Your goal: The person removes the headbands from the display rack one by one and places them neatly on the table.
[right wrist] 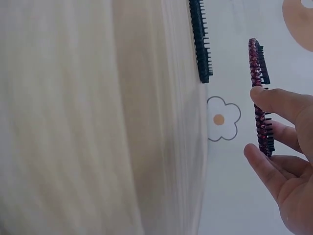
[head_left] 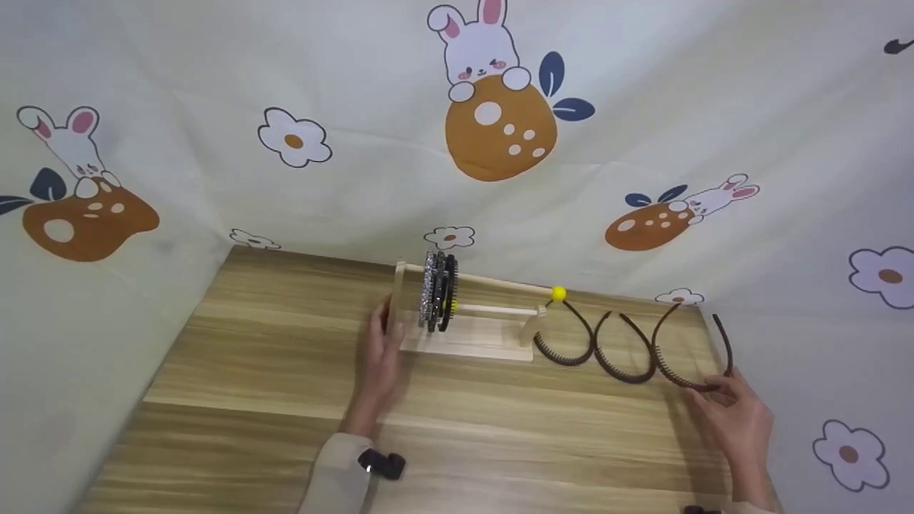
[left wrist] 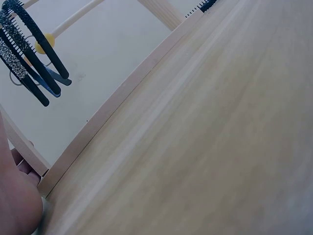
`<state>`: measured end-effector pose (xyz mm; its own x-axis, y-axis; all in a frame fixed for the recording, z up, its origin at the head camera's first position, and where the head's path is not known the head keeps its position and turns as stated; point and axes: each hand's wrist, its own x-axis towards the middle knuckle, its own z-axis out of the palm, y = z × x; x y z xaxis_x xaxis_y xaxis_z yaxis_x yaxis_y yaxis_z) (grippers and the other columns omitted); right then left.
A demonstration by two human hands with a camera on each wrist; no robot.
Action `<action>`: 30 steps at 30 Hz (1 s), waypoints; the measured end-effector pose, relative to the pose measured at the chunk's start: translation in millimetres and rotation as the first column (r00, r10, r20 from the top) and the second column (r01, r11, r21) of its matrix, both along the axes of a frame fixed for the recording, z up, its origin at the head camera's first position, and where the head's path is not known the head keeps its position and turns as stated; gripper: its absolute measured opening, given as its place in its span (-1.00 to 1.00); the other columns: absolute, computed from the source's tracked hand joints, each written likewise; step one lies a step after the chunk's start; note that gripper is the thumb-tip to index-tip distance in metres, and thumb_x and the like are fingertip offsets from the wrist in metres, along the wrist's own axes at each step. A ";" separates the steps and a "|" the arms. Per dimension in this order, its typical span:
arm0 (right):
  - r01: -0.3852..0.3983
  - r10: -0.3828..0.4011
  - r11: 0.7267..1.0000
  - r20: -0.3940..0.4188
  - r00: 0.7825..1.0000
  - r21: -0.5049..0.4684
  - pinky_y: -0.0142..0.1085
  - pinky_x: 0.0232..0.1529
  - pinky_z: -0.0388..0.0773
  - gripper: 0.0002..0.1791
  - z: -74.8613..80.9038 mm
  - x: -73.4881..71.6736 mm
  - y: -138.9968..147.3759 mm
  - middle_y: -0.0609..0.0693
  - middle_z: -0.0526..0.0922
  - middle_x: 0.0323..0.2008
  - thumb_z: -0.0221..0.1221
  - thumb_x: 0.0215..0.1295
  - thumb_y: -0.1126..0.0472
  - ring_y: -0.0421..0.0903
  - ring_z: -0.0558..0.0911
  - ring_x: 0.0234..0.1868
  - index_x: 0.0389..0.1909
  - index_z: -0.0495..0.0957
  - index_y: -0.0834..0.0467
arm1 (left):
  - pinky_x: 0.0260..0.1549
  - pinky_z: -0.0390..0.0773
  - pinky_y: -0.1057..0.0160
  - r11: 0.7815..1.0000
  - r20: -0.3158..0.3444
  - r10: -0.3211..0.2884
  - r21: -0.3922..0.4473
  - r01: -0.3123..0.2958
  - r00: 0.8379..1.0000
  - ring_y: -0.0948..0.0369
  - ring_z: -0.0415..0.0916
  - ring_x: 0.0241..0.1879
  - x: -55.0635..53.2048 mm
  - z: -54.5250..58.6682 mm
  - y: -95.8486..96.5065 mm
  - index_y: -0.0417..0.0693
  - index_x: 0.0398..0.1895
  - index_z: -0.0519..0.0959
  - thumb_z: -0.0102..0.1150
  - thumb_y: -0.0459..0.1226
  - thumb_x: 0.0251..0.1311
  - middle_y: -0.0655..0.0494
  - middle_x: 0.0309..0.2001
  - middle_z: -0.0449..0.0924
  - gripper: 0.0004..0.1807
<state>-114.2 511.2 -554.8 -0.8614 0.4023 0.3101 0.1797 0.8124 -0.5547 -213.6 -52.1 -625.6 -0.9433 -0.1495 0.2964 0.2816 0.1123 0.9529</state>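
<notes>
My left hand (head_left: 383,357) grips the left end post of a wooden headband stand (head_left: 468,351); in the left wrist view its fingers (left wrist: 30,171) show behind the post. Several toothed headbands (head_left: 439,293), some glittery, hang together near the stand's left end, close to a yellow ball (left wrist: 45,43). At the right, my right hand (head_left: 739,417) pinches the lower curve of a dark headband (head_left: 671,378). Seen from its wrist, that headband (right wrist: 257,98) has dark red beads and black teeth, with thumb and fingers on it.
Two more dark headbands, a middle one (head_left: 628,378) and a left one (head_left: 571,363), lie in a row between the stand and my right hand. Another yellow ball (head_left: 559,293) caps the stand's upper rod. Wood-grain table (head_left: 500,442) meets a rabbit-patterned cloth (head_left: 357,193) behind and beside it.
</notes>
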 end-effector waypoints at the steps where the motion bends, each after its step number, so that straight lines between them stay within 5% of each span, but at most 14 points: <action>1: 0.001 -0.001 1.000 0.006 1.000 -0.002 -0.04 0.45 0.57 -0.54 0.0 -0.1 1.4 0.54 0.49 0.42 0.66 0.13 0.36 0.25 0.88 -0.11 0.03 0.73 0.37 | 0.35 0.51 -0.46 1.000 -0.001 0.003 -0.005 -0.003 1.000 -0.27 0.52 0.38 0.2 0.3 -0.1 -0.10 0.73 0.26 0.02 -0.11 0.70 -0.28 0.57 0.42 -0.35; 3: 0.003 -0.003 1.000 0.026 1.000 -0.006 0.29 0.45 0.48 -0.52 0.4 -0.2 4.1 0.56 0.48 0.42 0.64 0.16 0.35 0.34 0.85 -0.03 0.07 0.71 0.39 | 0.35 0.50 -0.48 1.000 -0.003 0.006 -0.013 -0.006 1.000 -0.29 0.51 0.40 0.3 0.2 -0.5 -0.12 0.72 0.26 0.02 -0.13 0.69 -0.29 0.58 0.40 -0.35; 6: 0.002 -0.002 1.000 0.042 0.999 -0.005 0.36 0.48 0.41 -0.50 0.2 0.6 8.4 0.58 0.46 0.42 0.62 0.19 0.35 0.53 0.70 0.18 0.09 0.68 0.42 | 0.36 0.49 -0.48 1.000 -0.001 0.009 -0.018 -0.009 1.000 -0.30 0.50 0.40 0.0 -0.7 -0.5 -0.12 0.72 0.26 0.02 -0.15 0.68 -0.29 0.58 0.40 -0.35; 13: 0.016 -0.013 1.000 0.138 0.990 -0.017 0.38 0.54 0.31 -0.46 -0.5 3.5 19.3 0.53 0.39 0.49 0.63 0.21 0.22 0.59 0.44 0.46 0.12 0.68 0.38 | 0.37 0.48 -0.48 0.999 -0.008 0.019 -0.043 -0.019 1.000 -0.29 0.51 0.40 0.1 -1.1 -0.4 -0.11 0.72 0.27 0.00 -0.12 0.68 -0.30 0.56 0.41 -0.35; 25: 0.013 -0.014 1.000 0.257 0.966 0.005 0.41 0.56 0.24 -0.42 -5.4 -0.1 39.1 0.61 0.25 0.54 0.59 0.25 0.19 0.65 0.32 0.51 0.16 0.64 0.43 | 0.35 0.48 -0.50 0.999 -0.002 0.018 -0.041 -0.018 1.000 -0.27 0.51 0.38 0.2 -1.9 -0.4 -0.11 0.72 0.28 0.01 -0.14 0.68 -0.28 0.55 0.42 -0.36; 27: 0.012 -0.014 1.000 0.266 0.964 0.009 0.42 0.56 0.24 -0.42 -7.0 -0.8 40.4 0.62 0.27 0.52 0.59 0.25 0.19 0.65 0.34 0.50 0.16 0.64 0.44 | 0.37 0.47 -0.49 0.999 0.001 0.019 -0.043 -0.019 1.000 -0.27 0.50 0.39 0.2 -1.7 -0.5 -0.12 0.72 0.27 0.01 -0.15 0.68 -0.27 0.56 0.41 -0.36; 30: -0.001 -0.009 0.999 0.243 0.970 0.039 0.36 0.40 0.44 -0.47 -10.6 -0.5 41.2 0.55 0.59 0.33 0.61 0.23 0.19 0.58 0.56 0.32 0.08 0.66 0.41 | 0.38 0.46 -0.48 1.000 0.014 0.007 -0.030 -0.007 1.000 -0.26 0.50 0.41 0.5 -1.1 -0.6 -0.11 0.73 0.25 0.00 -0.16 0.69 -0.24 0.60 0.39 -0.36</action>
